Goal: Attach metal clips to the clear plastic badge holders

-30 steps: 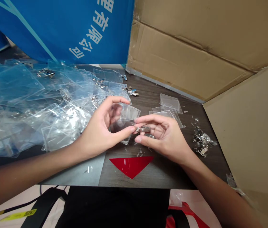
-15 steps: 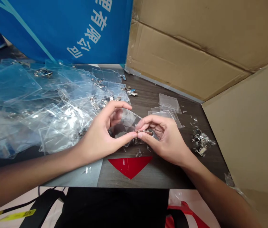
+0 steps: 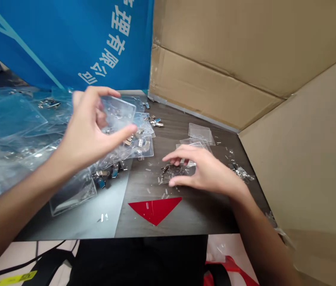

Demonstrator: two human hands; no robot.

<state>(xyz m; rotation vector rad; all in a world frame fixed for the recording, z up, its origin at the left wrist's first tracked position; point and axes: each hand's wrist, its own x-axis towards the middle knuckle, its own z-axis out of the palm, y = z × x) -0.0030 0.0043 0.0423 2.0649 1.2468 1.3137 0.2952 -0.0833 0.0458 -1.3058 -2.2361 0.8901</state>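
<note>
My left hand (image 3: 87, 129) is raised and blurred above the heap, with a clear plastic badge holder (image 3: 118, 113) pinched in its fingers. My right hand (image 3: 205, 169) rests low over a small tangle of metal badge clips (image 3: 170, 173), its fingertips at the tangle's edge and nothing visible in its grip. Beside those fingers lie thin clear plastic strips (image 3: 164, 194). A large heap of clear badge holders (image 3: 13, 123) spreads over the table's left side, below and behind my left hand.
Loose metal clips (image 3: 105, 173) lie by the heap, with another cluster (image 3: 241, 172) at right. A small holder stack (image 3: 200, 133) stands behind my right hand. A red triangle (image 3: 155, 208) lies near the dark table's front edge (image 3: 156, 237). Cardboard (image 3: 215, 59) and a blue banner (image 3: 66, 39) wall the back.
My left hand has moved up and to the left with the holder, away from my right hand. My right hand has dropped to the table, and the clip it pinched no longer shows there.
</note>
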